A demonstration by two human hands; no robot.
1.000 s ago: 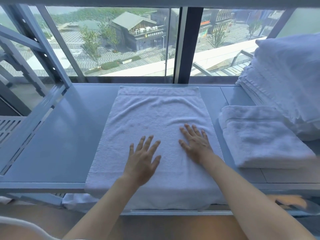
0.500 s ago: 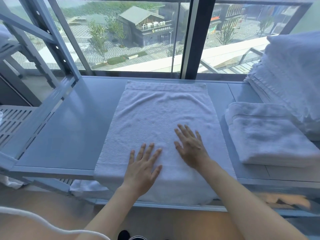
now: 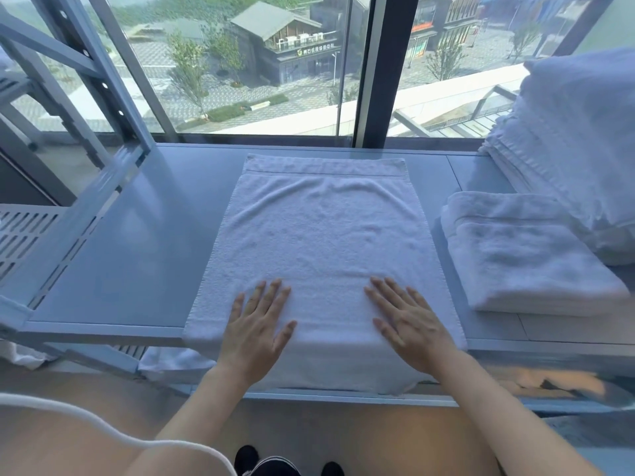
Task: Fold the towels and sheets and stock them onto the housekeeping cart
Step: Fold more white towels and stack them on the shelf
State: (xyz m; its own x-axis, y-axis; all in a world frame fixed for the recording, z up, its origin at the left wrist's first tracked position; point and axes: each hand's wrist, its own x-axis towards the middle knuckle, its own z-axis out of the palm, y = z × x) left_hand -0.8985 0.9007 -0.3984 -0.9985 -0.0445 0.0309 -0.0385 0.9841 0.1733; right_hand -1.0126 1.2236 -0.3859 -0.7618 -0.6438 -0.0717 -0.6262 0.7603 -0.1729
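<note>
Right now both hands are lying flat on the spread towel (image 3: 323, 242), a white terry piece that is stretching lengthwise across the grey shelf (image 3: 137, 242) from the window (image 3: 261, 63) side to the person's side. The towel's far hem is sitting just short of the window frame, and its near end is draping over the shelf's front edge and hanging down below it.

The left hand (image 3: 256, 329) is pressing palm-down near the towel's front left corner, with fingers straight and slightly fanned and the thumb splayed out toward the towel's middle. The right hand (image 3: 410, 324) is resting palm-down near the towel's front right edge, its fingers also straight and a little apart, pointing away toward the window. Neither hand is curling around the cloth. The two hands are sitting apart, with a bare strip of towel showing between them.

To the right of the spread towel, a folded towel (image 3: 522, 249) is lying on the same shelf, close beside it but not touching. Behind and to the right of that one, a tall stack of white linens (image 3: 577, 149) is rising against the window side. To the left of the spread towel, a slanted metal frame (image 3: 103, 80) is standing at the shelf's end. Below the towel's hanging end, dark shoes (image 3: 268, 463) are showing on the floor, and a white cord (image 3: 103, 427) is curving across the lower left.
</note>
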